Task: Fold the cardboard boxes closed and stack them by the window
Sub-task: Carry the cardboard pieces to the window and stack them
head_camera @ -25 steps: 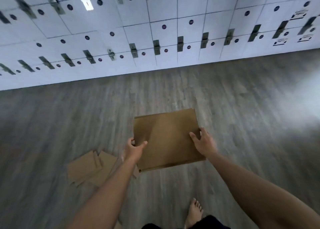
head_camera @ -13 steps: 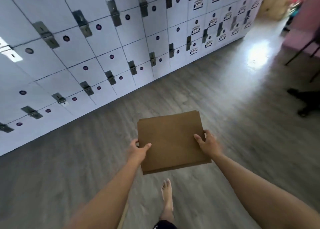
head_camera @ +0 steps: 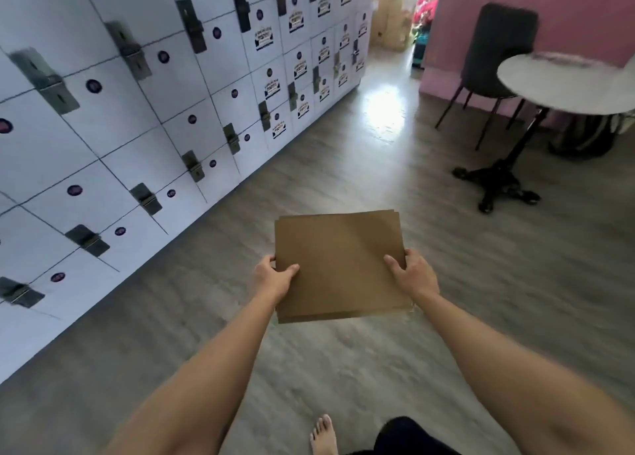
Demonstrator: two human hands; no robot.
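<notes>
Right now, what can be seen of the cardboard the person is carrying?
The flattened cardboard stack is plain brown, roughly square, with several sheets lying on one another; layered edges show at its near and far sides. It is held about level, in the air above the grey wood-look floor, touching nothing else. The left hand grips its left edge and the right hand its right edge, each with the thumb on top. No print, tape or flaps show.

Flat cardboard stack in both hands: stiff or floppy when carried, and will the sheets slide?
The cardboard stack looks fairly stiff: held only at its side edges by the left hand and right hand, it shows no sag. Probably light, since thumbs on top suffice. Its offset far edges suggest loose sheets that could slip if tilted.
</notes>
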